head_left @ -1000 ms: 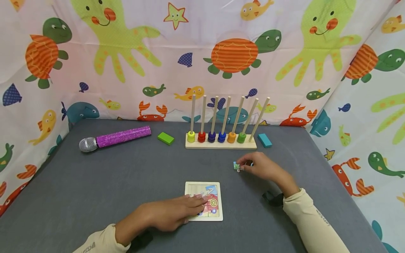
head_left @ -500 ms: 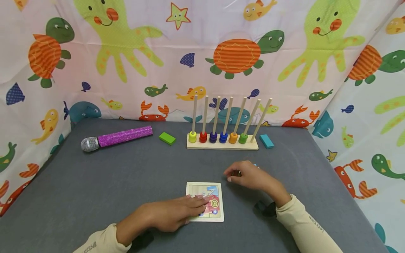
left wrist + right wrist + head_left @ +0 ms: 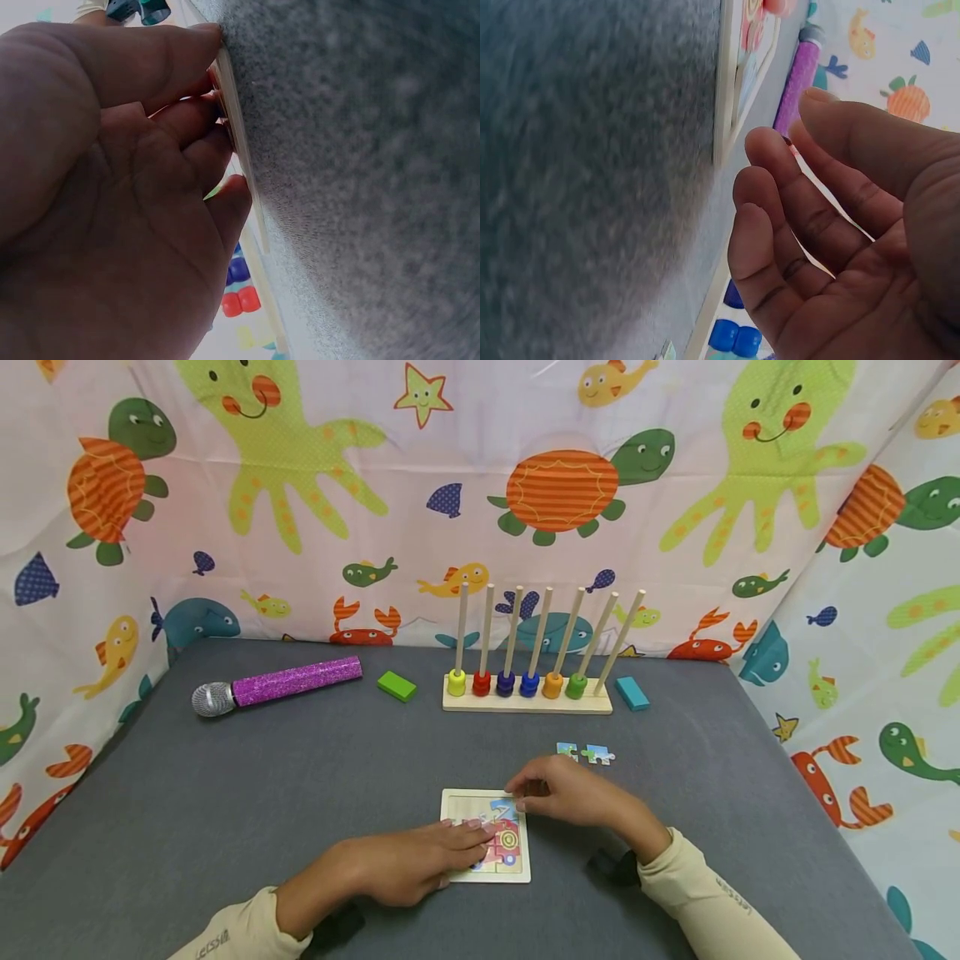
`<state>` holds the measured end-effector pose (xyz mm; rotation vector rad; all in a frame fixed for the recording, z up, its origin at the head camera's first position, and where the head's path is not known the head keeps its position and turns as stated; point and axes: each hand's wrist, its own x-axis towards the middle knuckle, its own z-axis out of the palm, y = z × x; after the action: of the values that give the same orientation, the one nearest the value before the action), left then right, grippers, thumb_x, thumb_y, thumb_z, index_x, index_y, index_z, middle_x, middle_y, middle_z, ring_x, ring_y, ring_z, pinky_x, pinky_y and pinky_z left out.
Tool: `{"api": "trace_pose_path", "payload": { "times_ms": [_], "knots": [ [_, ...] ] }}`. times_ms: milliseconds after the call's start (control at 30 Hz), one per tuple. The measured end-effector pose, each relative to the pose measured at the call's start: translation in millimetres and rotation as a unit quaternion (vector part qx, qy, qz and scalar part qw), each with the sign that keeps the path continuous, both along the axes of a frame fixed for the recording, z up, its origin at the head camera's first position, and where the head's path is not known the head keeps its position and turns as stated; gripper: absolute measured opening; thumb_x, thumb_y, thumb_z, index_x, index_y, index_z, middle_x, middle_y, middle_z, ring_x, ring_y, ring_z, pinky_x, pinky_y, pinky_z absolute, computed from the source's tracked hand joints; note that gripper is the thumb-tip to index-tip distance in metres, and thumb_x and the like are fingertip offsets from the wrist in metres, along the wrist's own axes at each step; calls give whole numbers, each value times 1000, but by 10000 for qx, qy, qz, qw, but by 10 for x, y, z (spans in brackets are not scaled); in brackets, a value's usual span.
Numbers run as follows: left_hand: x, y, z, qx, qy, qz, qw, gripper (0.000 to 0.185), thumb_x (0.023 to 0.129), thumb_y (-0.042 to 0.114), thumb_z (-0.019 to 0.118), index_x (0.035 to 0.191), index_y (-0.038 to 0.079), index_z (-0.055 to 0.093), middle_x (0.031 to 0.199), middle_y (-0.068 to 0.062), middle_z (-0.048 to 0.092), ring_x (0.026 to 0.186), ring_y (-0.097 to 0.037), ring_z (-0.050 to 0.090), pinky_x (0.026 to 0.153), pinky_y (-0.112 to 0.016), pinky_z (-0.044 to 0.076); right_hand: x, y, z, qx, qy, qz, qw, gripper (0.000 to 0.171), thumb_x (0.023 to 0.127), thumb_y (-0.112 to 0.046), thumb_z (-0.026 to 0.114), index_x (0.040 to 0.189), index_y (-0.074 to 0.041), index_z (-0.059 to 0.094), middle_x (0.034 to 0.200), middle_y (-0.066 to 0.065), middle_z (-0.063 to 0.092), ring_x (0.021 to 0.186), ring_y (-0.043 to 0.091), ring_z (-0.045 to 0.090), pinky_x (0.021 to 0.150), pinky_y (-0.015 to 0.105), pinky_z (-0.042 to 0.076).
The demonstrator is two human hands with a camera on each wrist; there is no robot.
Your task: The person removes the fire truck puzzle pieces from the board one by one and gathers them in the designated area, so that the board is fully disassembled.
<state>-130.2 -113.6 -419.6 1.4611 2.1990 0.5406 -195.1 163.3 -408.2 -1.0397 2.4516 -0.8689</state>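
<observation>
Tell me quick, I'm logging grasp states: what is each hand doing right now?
Left hand: open, fingers pressing flat on the puzzle board.
Right hand: fingers pinched at the board's top edge; what they hold cannot be told.

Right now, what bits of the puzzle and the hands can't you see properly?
- Puzzle board: in the head view the left hand covers its lower left picture.
- Right hand: whether its fingertips pinch a piece is hidden in the head view by the hand itself; the right wrist view is too blurred.
- Two loose pieces: their pictures are too small to tell.
</observation>
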Motion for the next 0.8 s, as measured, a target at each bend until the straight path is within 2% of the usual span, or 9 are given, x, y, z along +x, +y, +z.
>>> {"api": "trace_pose_path", "payload": {
  "times_ms": [200, 500, 800],
  "knots": [
    [2, -5, 3, 39, 112, -65, 9999, 60, 96, -1, 50, 152, 5, 31, 160, -7, 20, 145, -22, 18, 115, -37, 20, 28, -63, -1, -77, 64, 168, 9998, 21, 91, -7, 67, 111, -5, 71, 100, 2, 70, 83, 10, 60, 72, 28, 52],
    [5, -13, 11, 62, -57, -14, 10000, 63, 94, -3, 52, 152, 5, 30, 160, -6, 21, 145, -21, 19, 115, -38, 21, 53, -149, -19, -39, 40, 318, 9995, 23, 90, -6, 68, 112, -5, 70, 102, 2, 69, 83, 7, 59, 74, 30, 53],
    [-8, -9, -25, 103, 166, -80, 9998, 62, 94, -2, 52, 152, 5, 31, 159, -7, 23, 145, -21, 19, 115, -38, 21, 58, -187, -63, -50, 307, 339, 9989, 22, 88, -7, 70, 110, -6, 71, 100, 1, 67, 78, 5, 56, 71, 27, 51]
  ]
}}
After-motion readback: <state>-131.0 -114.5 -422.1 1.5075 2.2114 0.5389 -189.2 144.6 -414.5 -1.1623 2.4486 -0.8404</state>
